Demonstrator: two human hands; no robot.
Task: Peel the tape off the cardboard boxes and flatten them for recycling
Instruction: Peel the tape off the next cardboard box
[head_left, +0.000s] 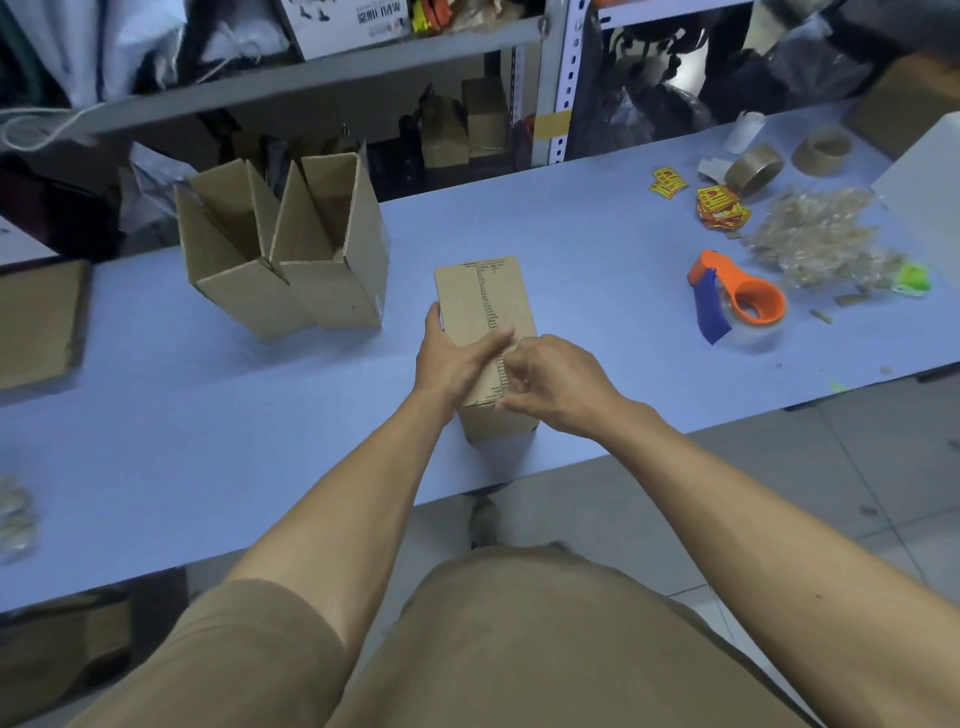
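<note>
Blue table (571, 234): both hands (452, 358) on sealed box (485, 301), print illegible.

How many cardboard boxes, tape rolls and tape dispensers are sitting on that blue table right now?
Closed cardboard box under the hands: 1
Open cardboard boxes, standing side by side: 2
Brown tape rolls: 2
Orange and blue tape dispenser: 1
Total: 6

A flat cardboard piece at the far left edge is not counted.

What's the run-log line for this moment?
left hand: steadies sealed box | right hand: picking at tape seam | two open boxes: upright, left
</note>
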